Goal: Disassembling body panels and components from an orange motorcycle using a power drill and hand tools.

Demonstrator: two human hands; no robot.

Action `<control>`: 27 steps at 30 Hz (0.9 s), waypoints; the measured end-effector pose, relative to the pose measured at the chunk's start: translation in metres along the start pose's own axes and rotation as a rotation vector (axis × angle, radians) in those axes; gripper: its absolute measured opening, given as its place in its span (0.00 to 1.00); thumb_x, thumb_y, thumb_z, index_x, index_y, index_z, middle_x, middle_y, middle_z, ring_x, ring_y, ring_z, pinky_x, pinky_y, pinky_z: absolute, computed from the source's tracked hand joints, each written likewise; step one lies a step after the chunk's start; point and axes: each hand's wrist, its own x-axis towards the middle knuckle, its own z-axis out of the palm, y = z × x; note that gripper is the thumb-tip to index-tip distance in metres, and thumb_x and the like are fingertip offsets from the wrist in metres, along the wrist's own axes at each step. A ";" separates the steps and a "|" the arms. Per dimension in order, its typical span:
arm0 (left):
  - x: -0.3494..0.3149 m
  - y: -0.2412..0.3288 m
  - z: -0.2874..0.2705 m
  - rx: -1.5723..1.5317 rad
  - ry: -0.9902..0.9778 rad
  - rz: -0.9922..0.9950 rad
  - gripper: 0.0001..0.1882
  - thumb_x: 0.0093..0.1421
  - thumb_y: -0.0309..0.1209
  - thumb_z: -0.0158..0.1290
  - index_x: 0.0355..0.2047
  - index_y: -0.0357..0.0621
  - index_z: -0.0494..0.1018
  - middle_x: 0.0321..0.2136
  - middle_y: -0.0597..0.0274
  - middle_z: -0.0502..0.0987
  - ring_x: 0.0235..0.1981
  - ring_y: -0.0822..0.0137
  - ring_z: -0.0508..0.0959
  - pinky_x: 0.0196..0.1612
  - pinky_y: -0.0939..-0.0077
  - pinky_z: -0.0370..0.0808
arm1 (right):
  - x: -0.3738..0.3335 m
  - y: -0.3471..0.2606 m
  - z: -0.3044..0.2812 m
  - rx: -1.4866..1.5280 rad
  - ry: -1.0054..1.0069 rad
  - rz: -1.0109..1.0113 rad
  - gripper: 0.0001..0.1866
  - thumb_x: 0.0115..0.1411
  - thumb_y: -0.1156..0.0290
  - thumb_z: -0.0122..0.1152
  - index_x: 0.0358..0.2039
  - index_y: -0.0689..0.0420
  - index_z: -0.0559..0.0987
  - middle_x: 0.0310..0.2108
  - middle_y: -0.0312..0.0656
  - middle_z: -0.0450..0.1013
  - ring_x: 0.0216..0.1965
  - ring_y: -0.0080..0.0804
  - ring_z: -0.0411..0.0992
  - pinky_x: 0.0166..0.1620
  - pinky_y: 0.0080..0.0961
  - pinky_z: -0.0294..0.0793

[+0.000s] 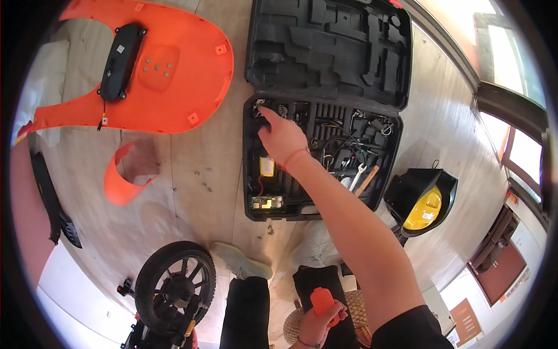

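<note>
My right hand [282,136] reaches over the lower half of a black tool case [249,174]. Its index finger is stretched toward small metal parts [260,103] in the case's far left corner. Whether the fingertip touches them I cannot tell. Close to my lap, my left hand [318,327] grips an orange plastic piece [322,301] with a rounded end. Below the right hand, the case holds a yellow-and-silver battery pack [267,167] and a green circuit board [267,202]. Cables, a wrench [357,174] and a wooden handle [367,181] lie in its right part.
The case's moulded lid [325,52] lies folded back. A large orange panel [192,70] carrying a black module [122,61] is at far left, with a curved orange piece [119,180] nearer. A spoked wheel [174,285] stands near left; a black-and-yellow container [421,203] sits right.
</note>
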 end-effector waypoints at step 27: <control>0.012 -0.016 -0.005 0.092 0.008 -0.063 0.10 0.60 0.33 0.52 0.29 0.37 0.70 0.19 0.63 0.67 0.19 0.72 0.66 0.32 0.75 0.69 | -0.022 0.184 -0.093 0.237 0.347 0.442 0.29 0.48 0.67 0.54 0.55 0.44 0.66 0.29 0.51 0.75 0.35 0.47 0.74 0.40 0.37 0.71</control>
